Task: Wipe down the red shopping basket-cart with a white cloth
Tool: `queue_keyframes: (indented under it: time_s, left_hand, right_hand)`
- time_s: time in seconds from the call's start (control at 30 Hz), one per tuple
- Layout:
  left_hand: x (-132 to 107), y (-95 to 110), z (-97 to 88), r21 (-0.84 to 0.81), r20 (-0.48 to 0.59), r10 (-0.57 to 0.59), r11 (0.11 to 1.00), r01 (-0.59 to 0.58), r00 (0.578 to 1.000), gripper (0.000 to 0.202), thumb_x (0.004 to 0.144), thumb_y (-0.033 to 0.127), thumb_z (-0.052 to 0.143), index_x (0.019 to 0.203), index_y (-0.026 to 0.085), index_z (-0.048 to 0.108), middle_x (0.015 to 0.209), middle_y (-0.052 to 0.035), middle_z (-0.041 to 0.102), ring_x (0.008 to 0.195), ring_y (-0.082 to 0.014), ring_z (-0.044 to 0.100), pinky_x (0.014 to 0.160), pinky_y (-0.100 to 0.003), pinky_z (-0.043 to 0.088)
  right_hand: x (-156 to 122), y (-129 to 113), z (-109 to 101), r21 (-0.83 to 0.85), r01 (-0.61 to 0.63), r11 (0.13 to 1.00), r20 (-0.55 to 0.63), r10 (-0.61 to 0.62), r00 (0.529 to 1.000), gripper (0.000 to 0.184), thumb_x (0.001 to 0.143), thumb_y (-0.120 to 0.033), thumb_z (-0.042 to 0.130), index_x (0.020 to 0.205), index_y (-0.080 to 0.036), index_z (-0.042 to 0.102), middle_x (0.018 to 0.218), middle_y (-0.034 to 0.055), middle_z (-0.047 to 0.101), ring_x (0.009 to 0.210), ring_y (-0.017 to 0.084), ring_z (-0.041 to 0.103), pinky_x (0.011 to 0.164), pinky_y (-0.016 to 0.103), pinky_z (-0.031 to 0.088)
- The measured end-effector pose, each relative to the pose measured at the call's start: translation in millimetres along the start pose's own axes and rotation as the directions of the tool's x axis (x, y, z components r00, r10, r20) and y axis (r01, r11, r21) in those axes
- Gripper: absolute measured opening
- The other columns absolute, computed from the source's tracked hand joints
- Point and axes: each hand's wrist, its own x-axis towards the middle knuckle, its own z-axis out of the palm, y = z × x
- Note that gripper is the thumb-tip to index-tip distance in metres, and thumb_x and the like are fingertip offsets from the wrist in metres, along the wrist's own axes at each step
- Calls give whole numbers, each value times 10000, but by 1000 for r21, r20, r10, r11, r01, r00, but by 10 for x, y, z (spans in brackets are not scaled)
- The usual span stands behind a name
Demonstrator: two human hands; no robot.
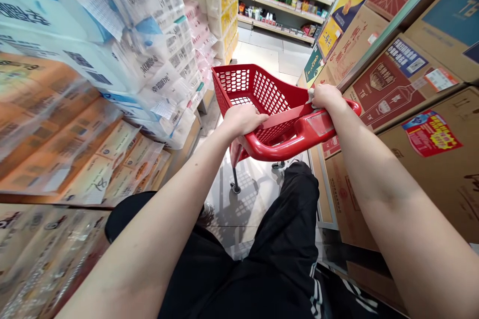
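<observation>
The curved red plastic handle (299, 134) of a red perforated shopping trolley (258, 92) is gripped by the left hand (243, 118) and right hand (326, 96), both closed round it; beyond the grip a narrow tiled aisle (258, 55) is faced, so steady straight steering seems called for.

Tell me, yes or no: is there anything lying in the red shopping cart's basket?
No: the red shopping cart shows only bare mesh walls and floor, while the left hand and right hand grip its handle.

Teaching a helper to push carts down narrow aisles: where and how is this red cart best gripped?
Grip the thick rounded handle bar at the cart's near end, coming from behind and above. It runs crosswise, so two hands fit spread apart: the left hand and right hand already wrap it near each end, likely aiding steering.
</observation>
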Motion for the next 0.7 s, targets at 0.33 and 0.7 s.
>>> queue_keyframes:
  time_s: [0.33, 0.7]
  left_hand:
    - [-40, -6, 24, -16, -13, 2, 1000, -2, 1000, 588, 852, 618, 374, 969, 166, 730, 944, -126, 717, 996, -297, 629, 823, -337, 439]
    - [-48, -19, 65, -76, -24, -1, 997, -1, 1000, 528, 825, 583, 455, 984, 166, 737, 934, -149, 720, 976, -307, 643, 828, -381, 460]
  right_hand:
    - [-109, -18, -49, -67, -28, 997, 44, 31, 999, 391, 866, -218, 583, 1225, -71, 634, 1197, 225, 659, 1091, 300, 642, 867, 348, 478]
    - [-228, 29, -92, -129, 63, 990, 71, -54, 996, 385, 844, -248, 562, 1163, -62, 668, 1129, 206, 692, 1047, 281, 655, 842, 321, 468]
